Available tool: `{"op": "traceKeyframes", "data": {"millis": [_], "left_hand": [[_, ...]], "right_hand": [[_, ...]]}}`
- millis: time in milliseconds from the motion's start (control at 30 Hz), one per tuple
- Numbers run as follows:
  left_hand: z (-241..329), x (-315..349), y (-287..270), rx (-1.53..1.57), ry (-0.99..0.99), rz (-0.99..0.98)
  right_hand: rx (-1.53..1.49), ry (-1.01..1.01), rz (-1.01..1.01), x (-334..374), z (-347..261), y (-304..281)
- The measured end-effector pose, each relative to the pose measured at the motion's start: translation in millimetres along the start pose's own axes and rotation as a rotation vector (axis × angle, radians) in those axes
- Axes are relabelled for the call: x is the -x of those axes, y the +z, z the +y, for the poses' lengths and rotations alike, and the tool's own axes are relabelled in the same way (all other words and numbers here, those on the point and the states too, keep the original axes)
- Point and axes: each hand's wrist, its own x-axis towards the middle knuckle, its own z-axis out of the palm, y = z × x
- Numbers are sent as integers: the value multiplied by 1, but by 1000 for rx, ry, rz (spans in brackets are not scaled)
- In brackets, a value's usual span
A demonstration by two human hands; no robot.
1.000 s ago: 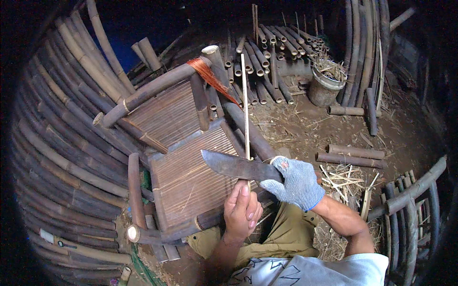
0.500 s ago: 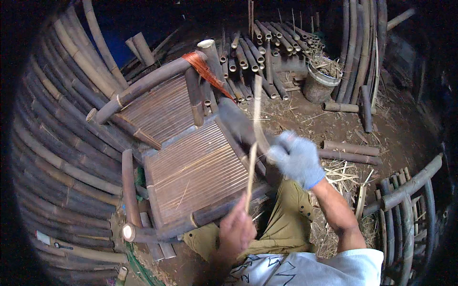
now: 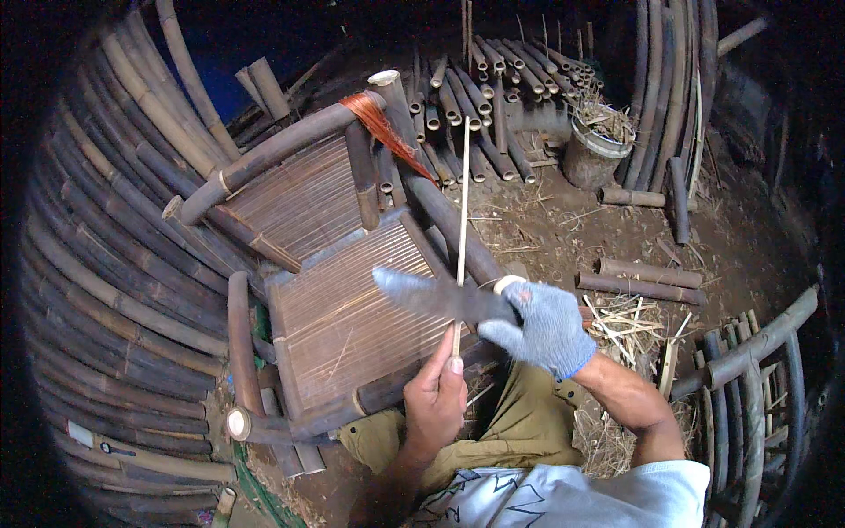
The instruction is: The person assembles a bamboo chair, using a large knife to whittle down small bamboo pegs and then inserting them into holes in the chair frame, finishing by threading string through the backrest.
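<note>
Showing pale and narrow, a long straight strip of wood runs up past the right edge of a chair's slatted seat, crossed near its lower end by a broad dark knife, blurred at the blade. Bare brown ground opens to the right of the strip's upper part, reaching a bucket. The bare left hand pinches the strip just below the blade; the gloved right hand, beside the strip, is clamped on the knife.
</note>
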Motion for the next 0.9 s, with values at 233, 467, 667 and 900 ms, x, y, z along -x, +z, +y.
{"op": "traceKeyframes", "data": {"millis": [233,467,667,900], "left_hand": [[-28,35,-3,-56,44,-57],[-49,48,-24,-67,14,-92],[-31,-16,-30,1059,-198,-315],[-15,-14,-20,992,-206,-412]], "right_hand": [[139,197,155,-29,50,-11],[110,234,302,-46,104,-44],[-8,-44,-85,-3,-1,-17],[-7,-39,43,-8,2,-6]]}}
